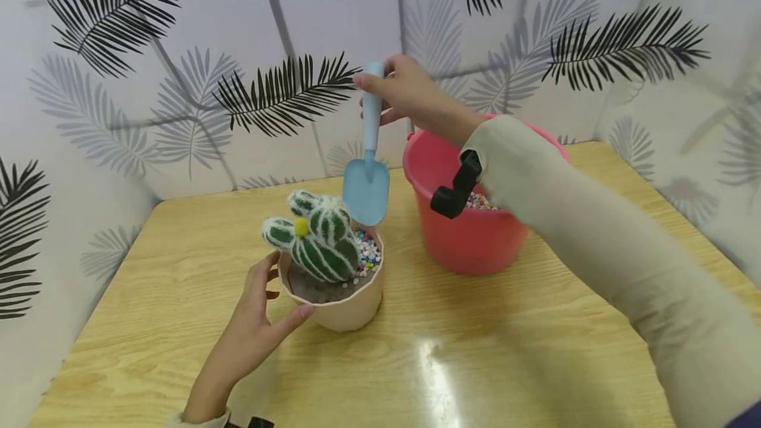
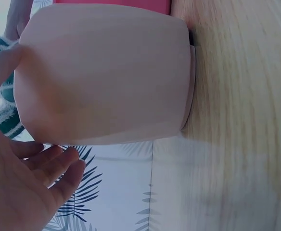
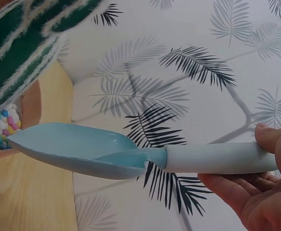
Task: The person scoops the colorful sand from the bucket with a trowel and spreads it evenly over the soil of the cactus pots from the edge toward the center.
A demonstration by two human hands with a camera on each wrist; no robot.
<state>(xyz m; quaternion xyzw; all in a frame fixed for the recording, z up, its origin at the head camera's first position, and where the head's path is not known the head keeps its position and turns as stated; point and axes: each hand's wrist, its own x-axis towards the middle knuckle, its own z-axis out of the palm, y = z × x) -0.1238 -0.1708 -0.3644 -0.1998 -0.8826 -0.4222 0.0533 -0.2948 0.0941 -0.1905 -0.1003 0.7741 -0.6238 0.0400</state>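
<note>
So: left hand (image 1: 257, 322) grips pot (image 1: 357, 309) on tabletop (image 1: 148, 296) at 8 o'clock, thumb and fingers apart; right hand (image 1: 404, 89) pinches trowel (image 1: 371, 124), bare blade (image 1: 365, 197) down by 1 o'clock rim. Bucket (image 1: 470, 240) at 2. Best work low, clear of cactus (image 1: 324, 259), favouring bare soil (image 1: 315, 289) at 7 over pebbles (image 1: 368, 253) at 3.

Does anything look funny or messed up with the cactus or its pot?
A little! The colourful pebbles cover only the pot's side near the pink bucket; the grey patch opposite is bare, so it looks uneven. The cactus seems to lean, too. I see no spilled pebbles.
</note>
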